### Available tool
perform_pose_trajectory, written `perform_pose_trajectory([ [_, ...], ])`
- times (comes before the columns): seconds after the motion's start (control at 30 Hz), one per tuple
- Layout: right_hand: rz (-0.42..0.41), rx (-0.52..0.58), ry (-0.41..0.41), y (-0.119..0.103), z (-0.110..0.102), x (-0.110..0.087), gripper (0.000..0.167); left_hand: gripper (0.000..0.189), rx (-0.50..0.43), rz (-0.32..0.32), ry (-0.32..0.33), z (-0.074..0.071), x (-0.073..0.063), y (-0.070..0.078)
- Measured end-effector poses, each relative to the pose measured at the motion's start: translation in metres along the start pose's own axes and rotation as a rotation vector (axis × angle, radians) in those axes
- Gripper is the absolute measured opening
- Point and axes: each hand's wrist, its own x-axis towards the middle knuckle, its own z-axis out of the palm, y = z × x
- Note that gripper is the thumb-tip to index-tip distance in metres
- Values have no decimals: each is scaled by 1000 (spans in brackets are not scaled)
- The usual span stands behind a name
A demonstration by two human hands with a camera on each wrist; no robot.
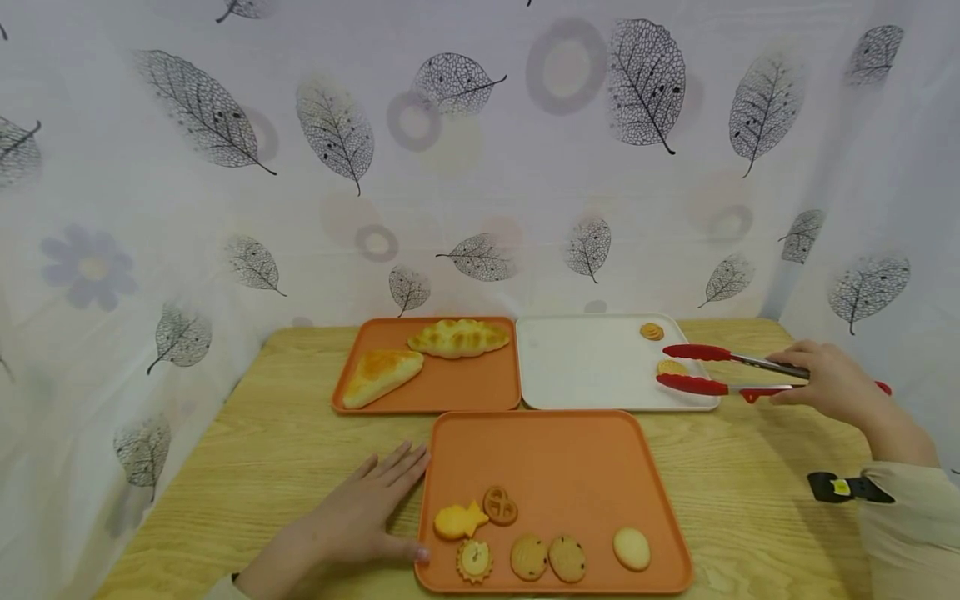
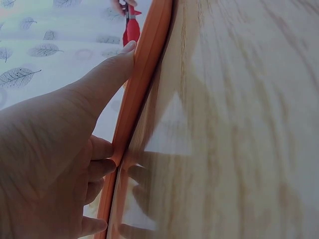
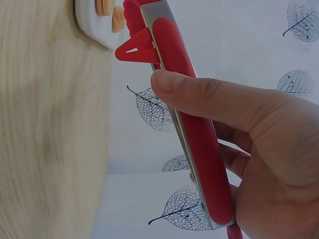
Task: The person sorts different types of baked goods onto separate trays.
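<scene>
My right hand grips red-and-silver tongs, thumb along one red handle and fingers behind. In the head view the tongs' red tips stand apart over the right side of the white tray. A yellowish cookie shows between those tips, partly covered by them, and a round swirled cookie lies behind it. My left hand lies at the left edge of the front orange tray. Its fingers are extended and its thumb touches the rim.
On the front tray are a fish-shaped cookie, a pretzel cookie, a scalloped cookie, two speckled cookies and a plain round one. The back-left orange tray carries a triangular pastry and a long bread. Leaf-print curtains surround the table.
</scene>
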Motion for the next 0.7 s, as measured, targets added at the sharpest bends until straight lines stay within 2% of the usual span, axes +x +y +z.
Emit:
perform_pose_trajectory([
  [0.2,-46,24,59,-8,-4,2,63,111,10,1,5,0,-1,0],
  [0.43,-130,19,145,-31,-11,7,61,111,15,9,14,-1,-2,0],
  [0.7,-304,32,273,-59,-12,15,61,110,16,14,16,-2,-2,0],
])
